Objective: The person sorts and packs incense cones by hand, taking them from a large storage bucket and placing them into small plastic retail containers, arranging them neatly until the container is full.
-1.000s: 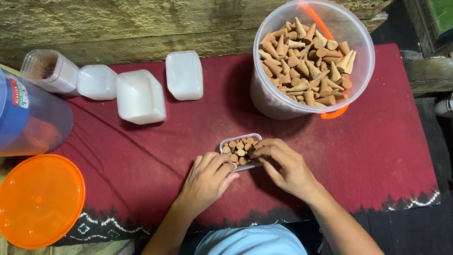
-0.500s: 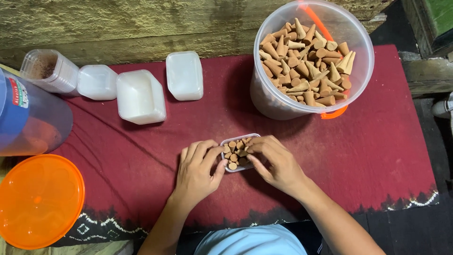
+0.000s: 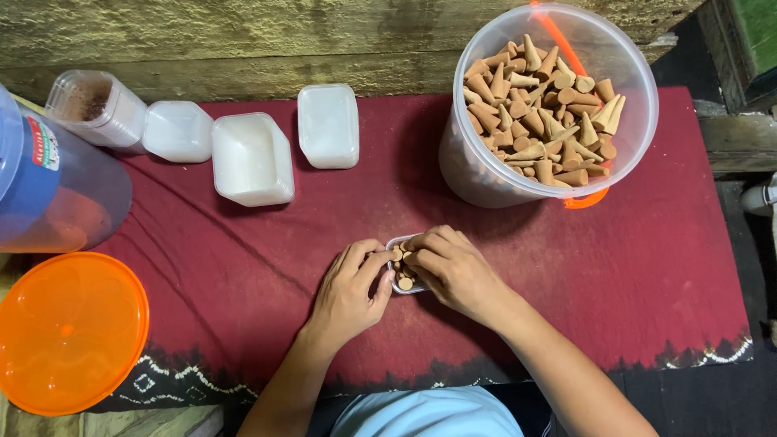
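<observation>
A small clear plastic box filled with brown cone-shaped pieces sits on a dark red cloth. My left hand grips the box's left side, fingertips over its rim. My right hand covers the box's right side, fingers curled over the cones inside. Most of the box is hidden under both hands. Whether a cone is pinched between the right fingers is unclear.
A big clear bucket with an orange handle, full of cones, stands at the back right. Three white box lids or boxes and a clear jar line the back left. A blue-lidded tub and orange lid lie left.
Both hands closed in over the small box: the left hand slid right onto its side, and the right hand shifted to cover more of it.
</observation>
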